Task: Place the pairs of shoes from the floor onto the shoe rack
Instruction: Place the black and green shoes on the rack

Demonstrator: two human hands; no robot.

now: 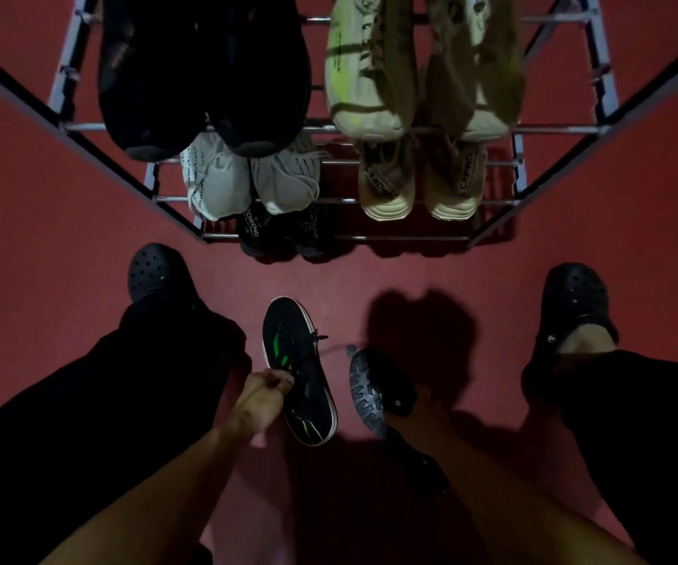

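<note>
- The left hand (262, 397) holds a black shoe with green stripes (298, 371) by its side, fingers curled round the edge, in front of the shoe rack (410, 129).
- The right hand (404, 405) grips the other black shoe (369, 391), turned so its grey sole faces up, just right of the first shoe.
- Both shoes are above the red floor (410, 271), not yet on the rack.
- The rack holds black shoes (202, 71), pale green shoes (422, 67), white shoes (251, 177), tan shoes (422, 185) and dark shoes (284, 234) at the bottom.
- Two feet in black clogs (158, 273) stand on either side, near the rack.
</note>
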